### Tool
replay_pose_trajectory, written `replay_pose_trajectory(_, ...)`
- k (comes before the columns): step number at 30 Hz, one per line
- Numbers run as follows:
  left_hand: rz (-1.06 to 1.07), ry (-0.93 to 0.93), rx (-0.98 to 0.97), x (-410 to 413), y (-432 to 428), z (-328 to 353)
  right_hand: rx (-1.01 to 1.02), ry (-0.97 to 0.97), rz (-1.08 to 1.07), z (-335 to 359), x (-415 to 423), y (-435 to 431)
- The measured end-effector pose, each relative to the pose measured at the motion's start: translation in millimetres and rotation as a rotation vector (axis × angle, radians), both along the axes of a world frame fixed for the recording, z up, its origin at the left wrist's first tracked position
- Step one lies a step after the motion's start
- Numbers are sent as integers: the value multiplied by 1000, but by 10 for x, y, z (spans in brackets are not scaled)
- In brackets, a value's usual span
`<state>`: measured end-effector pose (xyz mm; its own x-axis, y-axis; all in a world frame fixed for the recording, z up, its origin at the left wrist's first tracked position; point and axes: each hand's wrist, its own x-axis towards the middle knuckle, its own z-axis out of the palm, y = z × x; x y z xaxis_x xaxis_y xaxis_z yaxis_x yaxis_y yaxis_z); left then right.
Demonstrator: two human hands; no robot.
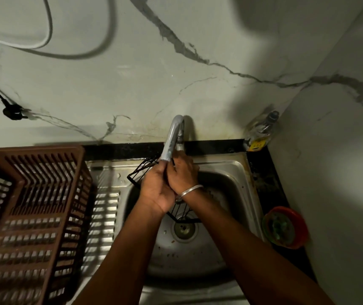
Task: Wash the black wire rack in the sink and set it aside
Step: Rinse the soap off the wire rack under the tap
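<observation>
**Head view.** The black wire rack (139,173) is held tilted over the basin of the sink (237,172), directly beneath the spout of the tap (171,139). One corner projects toward 9 o'clock from the hands, and another is seen at 6 o'clock, above the drain (185,230). The rack is gripped by the left hand (156,190), whose fingers are curled round its wires. The right hand (182,172), marked by a bangle (190,190) at the wrist, is closed over the wires just beside the left, its fingers bent round a strand. How much wire lies inside either grip is hidden by the hands. Whether water is flowing cannot be told. A brown slatted basket (33,205) stands at 9 o'clock of the basin. A bottle (261,130) stands at 1 o'clock, and a red bowl (286,227) rests on the dark worktop (270,188) at 3 o'clock.

**Risks, as judged.** Wet, thin wires may slip through the fingers, so the rack could be dropped into the basin. With the spout so close above, a corner may be caught on it when the rack is turned or lifted. If the rack is swung toward 9 o'clock for setting aside, the basket rim may be struck by the projecting corner.
</observation>
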<state>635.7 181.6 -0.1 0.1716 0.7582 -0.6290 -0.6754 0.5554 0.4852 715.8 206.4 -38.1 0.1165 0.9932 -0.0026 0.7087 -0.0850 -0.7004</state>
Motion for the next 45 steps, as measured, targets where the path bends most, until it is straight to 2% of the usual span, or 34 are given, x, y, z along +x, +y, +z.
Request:
replay_pose_trajectory(3, 70, -124, 33, -103, 3, -66, 25, -94, 82, -15, 89, -58)
replay_pose_trajectory(6, 112, -190, 60, -139, -30, -125, -115, -94, 68, -61, 115, -31)
replay_pose_trajectory(9, 96, -160, 115, -111, -59, -101, -156, -104, 121, -122, 190, -46)
replay_pose_trajectory(12, 130, -149, 115, -112, -69, -135, -205, -130, 80, -111, 237, -116)
replay_pose_trajectory(17, 164, -162, 145, -125, -24, -185, -168, -65, 110, -105, 193, -176)
replay_pose_trajectory(21, 215, -163, 144, -175, -24, -224, -101, -134, 158, -110, 212, -248)
replay_pose_trajectory(25, 247, -173, 149, -160, -69, -244, -157, -154, 93, -90, 187, -230)
replay_pose_trajectory(30, 251, -186, 193, -180, -59, -257, -116, -224, 68, -84, 251, -252)
replay_pose_trajectory(36, 229, -202, 293, -213, -45, -312, -59, -137, 0, -72, 229, -258)
replay_pose_trajectory(39, 236, -214, 261, -229, -58, -293, -55, -115, 40, -36, 154, -218)
replay_pose_trajectory(42, 229, -125, 204, -161, -92, -257, 59, -66, -16, 12, 176, -159)
replay_pose_trajectory(45, 184, -81, 166, -106, -104, -322, 79, -43, -58, 14, 169, -145)
